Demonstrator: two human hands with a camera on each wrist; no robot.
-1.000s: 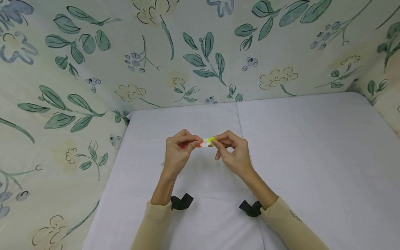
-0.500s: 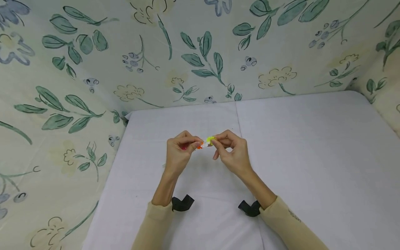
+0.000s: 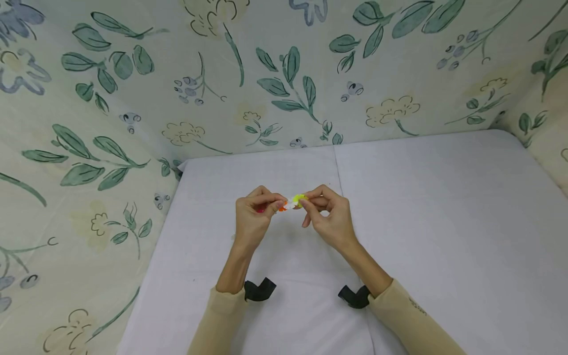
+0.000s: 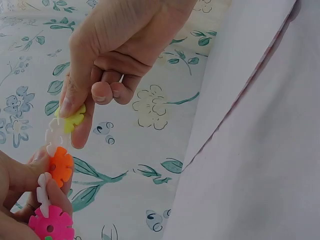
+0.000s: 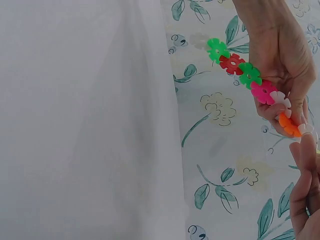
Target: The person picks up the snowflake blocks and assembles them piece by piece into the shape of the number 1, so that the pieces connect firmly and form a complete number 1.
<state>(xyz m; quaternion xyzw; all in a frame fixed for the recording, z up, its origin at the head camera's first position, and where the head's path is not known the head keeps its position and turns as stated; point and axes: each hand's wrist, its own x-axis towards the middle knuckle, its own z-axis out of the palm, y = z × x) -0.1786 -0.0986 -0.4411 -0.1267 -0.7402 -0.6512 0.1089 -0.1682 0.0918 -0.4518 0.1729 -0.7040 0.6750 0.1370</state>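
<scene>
Several flower-shaped interlocking plastic discs are joined in a chain between both hands. My left hand (image 3: pixel 252 217) pinches the chain near an orange disc (image 4: pixel 62 172). From this hand trail a white disc, a pink disc (image 4: pixel 57 220), and green and red discs (image 5: pixel 232 64), with a pale one at the far end. My right hand (image 3: pixel 333 217) pinches a yellow disc (image 4: pixel 75 119) between thumb and forefinger. A white disc (image 4: pixel 54 134) bridges the orange and yellow ones, its edge meeting the yellow disc. The fingertips partly hide both discs.
A white cloth covers the table (image 3: pixel 421 222) beneath the hands. Floral fabric (image 3: pixel 222 98) hangs behind it and along the sides. Black bands or mounts (image 3: pixel 260 289) sit at the wrists by the beige sleeves (image 3: pixel 222 320).
Both hands stay nearly in place with the same grips. The white and yellow discs have tilted slightly between the fingertips, and the white one shows less of its face in the head view.
</scene>
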